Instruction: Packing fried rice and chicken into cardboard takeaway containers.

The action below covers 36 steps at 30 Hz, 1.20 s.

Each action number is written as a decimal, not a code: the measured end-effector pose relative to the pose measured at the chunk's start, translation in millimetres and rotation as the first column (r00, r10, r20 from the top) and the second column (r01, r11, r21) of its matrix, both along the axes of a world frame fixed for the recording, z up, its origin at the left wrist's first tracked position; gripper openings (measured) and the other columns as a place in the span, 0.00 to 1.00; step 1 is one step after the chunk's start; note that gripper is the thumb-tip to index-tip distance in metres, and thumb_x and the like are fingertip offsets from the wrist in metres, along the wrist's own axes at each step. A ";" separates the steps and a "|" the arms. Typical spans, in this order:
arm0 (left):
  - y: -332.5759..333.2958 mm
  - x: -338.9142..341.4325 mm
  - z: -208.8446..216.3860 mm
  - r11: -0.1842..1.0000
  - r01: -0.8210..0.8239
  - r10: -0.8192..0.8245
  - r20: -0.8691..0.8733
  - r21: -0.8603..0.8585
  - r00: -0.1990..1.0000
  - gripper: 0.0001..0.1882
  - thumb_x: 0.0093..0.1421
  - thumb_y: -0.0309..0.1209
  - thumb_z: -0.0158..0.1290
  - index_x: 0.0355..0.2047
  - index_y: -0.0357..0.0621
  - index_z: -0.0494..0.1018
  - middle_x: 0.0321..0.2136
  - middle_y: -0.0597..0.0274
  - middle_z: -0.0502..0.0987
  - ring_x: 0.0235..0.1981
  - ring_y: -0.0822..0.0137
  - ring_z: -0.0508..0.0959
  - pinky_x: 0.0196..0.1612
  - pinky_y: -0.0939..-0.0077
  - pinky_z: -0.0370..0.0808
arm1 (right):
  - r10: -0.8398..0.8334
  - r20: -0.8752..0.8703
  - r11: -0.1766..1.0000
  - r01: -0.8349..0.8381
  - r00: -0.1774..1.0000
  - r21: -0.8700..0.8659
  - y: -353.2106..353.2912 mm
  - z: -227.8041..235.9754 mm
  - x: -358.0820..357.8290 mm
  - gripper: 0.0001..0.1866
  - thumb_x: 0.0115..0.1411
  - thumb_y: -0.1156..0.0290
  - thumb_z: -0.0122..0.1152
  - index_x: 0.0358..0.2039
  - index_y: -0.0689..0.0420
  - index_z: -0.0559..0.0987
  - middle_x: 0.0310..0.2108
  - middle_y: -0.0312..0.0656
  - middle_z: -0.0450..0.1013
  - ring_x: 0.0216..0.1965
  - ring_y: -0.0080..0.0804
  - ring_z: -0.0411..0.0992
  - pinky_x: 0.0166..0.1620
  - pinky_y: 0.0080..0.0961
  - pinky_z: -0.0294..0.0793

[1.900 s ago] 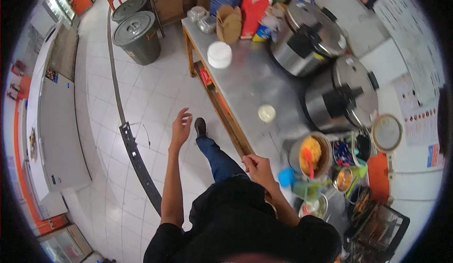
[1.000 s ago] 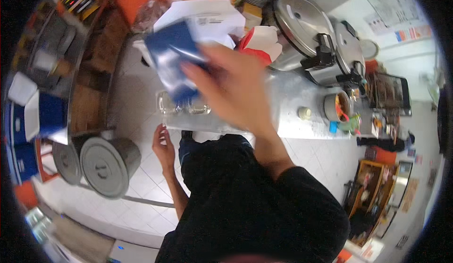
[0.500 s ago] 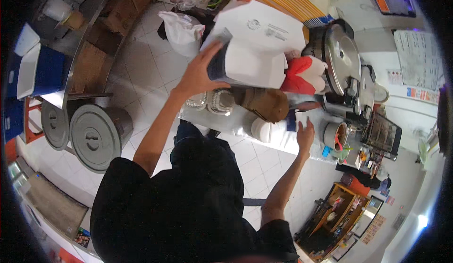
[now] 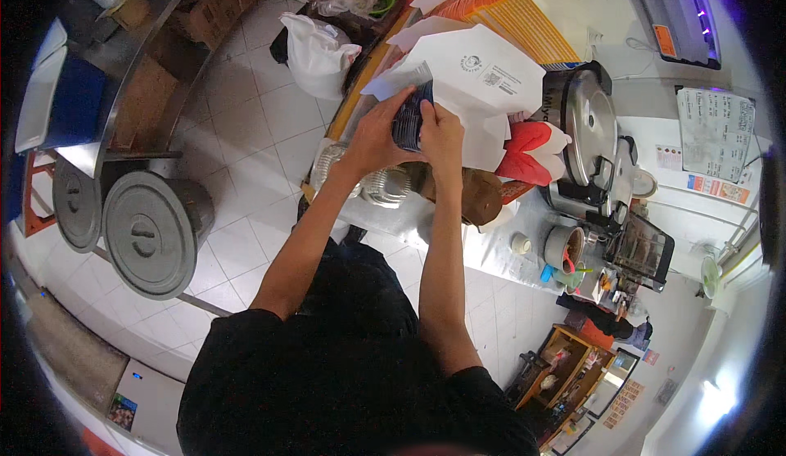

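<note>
My left hand [image 4: 378, 138] is closed around the left side of a stack of thin, dark ridged pieces [image 4: 408, 122], too blurred to name more exactly. My right hand [image 4: 442, 135] grips the same stack from the right, thumb near its top. The stack is held over the near side of a white open cardboard box [image 4: 483, 75] with its lid raised. Just below my hands, clear plastic containers [image 4: 386, 187] rest on the metal counter [image 4: 483, 251]. Brown cardboard pieces [image 4: 481, 198] lie beside my right forearm, which partly hides them.
Red and white pieces [image 4: 532, 151] sit right of the box, before a large steel-lidded cooker [image 4: 591, 116]. A pot [image 4: 563, 247] stands farther right. Flat orange-edged cartons [image 4: 524, 14] are stacked behind. Grey lidded bins [image 4: 147, 235] and a white sack [image 4: 315, 55] stand at left.
My right hand has come from the counter at right up to the dark stack, which both hands now hold. The stack has moved slightly right and the whole view has shifted.
</note>
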State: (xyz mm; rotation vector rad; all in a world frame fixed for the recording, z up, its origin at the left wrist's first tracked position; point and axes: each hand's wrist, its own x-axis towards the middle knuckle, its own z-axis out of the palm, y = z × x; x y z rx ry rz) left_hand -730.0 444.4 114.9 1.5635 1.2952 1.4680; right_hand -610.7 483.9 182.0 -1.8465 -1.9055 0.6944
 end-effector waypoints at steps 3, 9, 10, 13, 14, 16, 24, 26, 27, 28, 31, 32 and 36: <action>-0.6 -2.3 5.6 0.999 -0.007 0.009 -0.043 0.042 0.999 0.59 0.32 0.41 0.77 0.65 0.46 0.58 0.58 0.48 0.70 0.57 0.47 0.71 0.59 0.59 0.70 | -0.306 -0.526 0.928 0.124 0.794 -0.352 3.3 -4.7 6.4 0.17 0.65 0.62 0.54 0.33 0.64 0.80 0.26 0.61 0.75 0.29 0.60 0.75 0.34 0.46 0.72; -0.1 -2.0 6.2 0.997 -0.008 0.017 -0.118 0.077 0.993 0.62 0.30 0.40 0.77 0.66 0.47 0.57 0.58 0.48 0.70 0.57 0.48 0.71 0.59 0.58 0.70 | 0.051 -0.153 0.977 -0.081 0.987 -0.196 27.0 1.0 16.6 0.15 0.65 0.66 0.56 0.36 0.66 0.83 0.28 0.38 0.78 0.29 0.29 0.76 0.37 0.26 0.79; 1.5 1.3 7.2 0.999 -0.005 0.011 -0.116 0.048 0.993 0.63 0.29 0.41 0.78 0.66 0.47 0.57 0.58 0.49 0.70 0.57 0.47 0.71 0.59 0.58 0.69 | 0.040 -0.159 0.981 -0.069 0.987 -0.183 32.4 -8.3 25.6 0.15 0.65 0.66 0.56 0.36 0.66 0.83 0.28 0.38 0.78 0.29 0.29 0.76 0.37 0.26 0.79; 2.6 1.7 8.9 0.999 -0.005 -0.001 -0.128 -0.047 0.992 0.65 0.28 0.42 0.78 0.67 0.47 0.56 0.58 0.48 0.69 0.56 0.45 0.71 0.59 0.57 0.69 | -0.099 -0.538 0.938 -0.103 0.837 -0.332 31.3 -10.1 26.3 0.14 0.64 0.67 0.57 0.41 0.66 0.82 0.32 0.39 0.78 0.30 0.29 0.77 0.38 0.27 0.79; 0.8 1.2 8.7 0.999 -0.012 0.006 -0.136 -0.041 0.991 0.65 0.28 0.42 0.78 0.67 0.47 0.56 0.58 0.48 0.69 0.56 0.45 0.71 0.59 0.57 0.69 | -0.163 -0.603 0.920 -0.100 0.781 -0.379 23.9 -5.8 26.0 0.15 0.64 0.67 0.57 0.41 0.68 0.81 0.32 0.40 0.78 0.31 0.29 0.77 0.38 0.27 0.79; 0.1 2.9 9.8 0.999 -0.043 0.039 -0.188 -0.021 0.981 0.66 0.27 0.43 0.78 0.67 0.46 0.55 0.57 0.48 0.70 0.55 0.44 0.72 0.58 0.56 0.69 | -0.214 -0.662 0.904 -0.112 0.719 -0.413 20.7 0.1 26.0 0.16 0.64 0.67 0.58 0.42 0.69 0.81 0.32 0.40 0.78 0.32 0.30 0.77 0.38 0.27 0.79; 1.4 0.0 2.8 0.995 -0.061 0.071 -0.127 0.080 0.989 0.65 0.28 0.43 0.78 0.66 0.45 0.55 0.55 0.48 0.73 0.52 0.44 0.74 0.57 0.56 0.69 | 0.214 -0.324 0.936 -0.099 0.921 0.337 16.6 -8.1 11.9 0.19 0.61 0.82 0.54 0.53 0.55 0.71 0.36 0.57 0.79 0.32 0.36 0.80 0.35 0.31 0.77; -1.5 -4.9 2.7 0.990 -0.099 0.114 -0.146 0.105 0.983 0.64 0.29 0.44 0.78 0.66 0.44 0.56 0.55 0.49 0.73 0.52 0.44 0.74 0.57 0.57 0.70 | 0.210 -0.320 0.949 -0.115 0.924 0.292 10.5 5.3 0.5 0.18 0.61 0.83 0.53 0.51 0.55 0.72 0.35 0.56 0.79 0.32 0.45 0.79 0.37 0.36 0.76; -3.5 -4.3 3.1 0.996 -0.076 0.080 -0.118 0.040 0.990 0.63 0.29 0.44 0.77 0.66 0.44 0.56 0.55 0.49 0.73 0.53 0.45 0.74 0.57 0.57 0.70 | 0.180 -0.324 0.961 -0.095 0.929 0.261 7.9 10.8 -1.3 0.17 0.60 0.84 0.51 0.49 0.55 0.73 0.33 0.56 0.79 0.32 0.55 0.78 0.38 0.41 0.75; -4.5 -3.9 3.3 0.999 -0.048 0.046 -0.085 -0.023 0.995 0.62 0.30 0.44 0.77 0.65 0.44 0.57 0.55 0.50 0.73 0.53 0.46 0.74 0.57 0.58 0.70 | 0.190 -0.307 0.962 -0.114 0.933 0.248 9.4 7.9 1.6 0.17 0.60 0.84 0.51 0.49 0.55 0.73 0.33 0.56 0.79 0.32 0.55 0.78 0.38 0.41 0.75; -1.1 -4.9 -2.1 0.997 -0.059 0.059 0.008 0.048 0.998 0.61 0.31 0.44 0.76 0.66 0.45 0.57 0.56 0.51 0.72 0.54 0.47 0.73 0.58 0.58 0.70 | 0.394 0.020 0.827 -0.364 0.919 0.428 16.1 3.3 11.8 0.11 0.61 0.82 0.50 0.42 0.57 0.76 0.28 0.51 0.77 0.31 0.45 0.79 0.35 0.39 0.74; -1.1 -6.2 -4.7 0.997 -0.067 0.066 0.025 0.039 0.998 0.61 0.31 0.44 0.76 0.66 0.45 0.57 0.56 0.51 0.72 0.54 0.47 0.73 0.58 0.58 0.70 | 0.401 0.033 0.828 -0.377 0.916 0.415 15.3 3.0 14.8 0.11 0.61 0.82 0.50 0.42 0.57 0.76 0.28 0.51 0.77 0.31 0.45 0.79 0.35 0.39 0.74; -3.9 -6.5 -9.5 0.999 -0.047 0.047 0.030 -0.011 0.998 0.62 0.31 0.44 0.76 0.67 0.46 0.56 0.57 0.50 0.72 0.55 0.46 0.73 0.58 0.58 0.70 | 0.305 0.027 0.913 -0.300 0.952 0.278 15.2 8.5 11.7 0.06 0.61 0.79 0.56 0.38 0.59 0.78 0.28 0.47 0.78 0.30 0.33 0.79 0.36 0.28 0.77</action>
